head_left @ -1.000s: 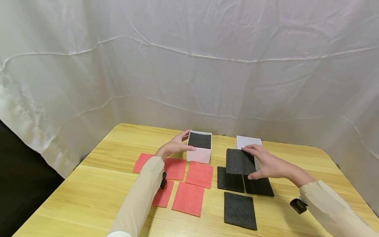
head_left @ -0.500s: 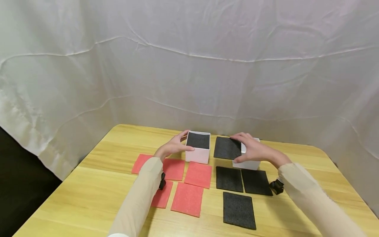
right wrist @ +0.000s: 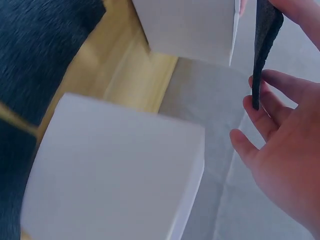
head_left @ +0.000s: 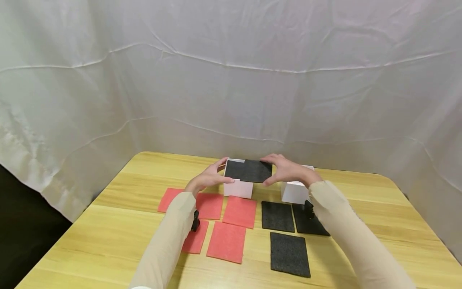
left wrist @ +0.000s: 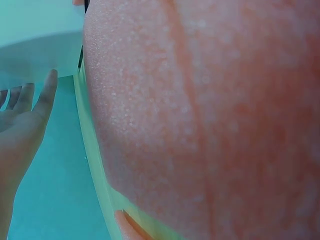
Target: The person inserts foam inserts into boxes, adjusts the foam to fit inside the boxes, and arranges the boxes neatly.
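My right hand (head_left: 285, 172) pinches a black foam sheet (head_left: 252, 170) by its right edge and holds it level over the top of the left white box (head_left: 237, 189). The right wrist view shows that sheet (right wrist: 264, 45) edge-on between thumb and fingers of the right hand (right wrist: 280, 145). My left hand (head_left: 211, 177) rests with straight fingers against the left side of the same box, thumb along its front. In the left wrist view the left hand (left wrist: 22, 125) shows at the left edge. The sheet hides the inside of the box.
A second white box (head_left: 294, 192) stands to the right, close under my right wrist. Several red foam sheets (head_left: 227, 247) lie flat front left on the wooden table (head_left: 108, 241). Three black sheets (head_left: 290, 254) lie front right. White cloth hangs behind.
My right hand has carried the black sheet from in front of the right box leftward, to above the left box. The left hand has stayed at the left box.
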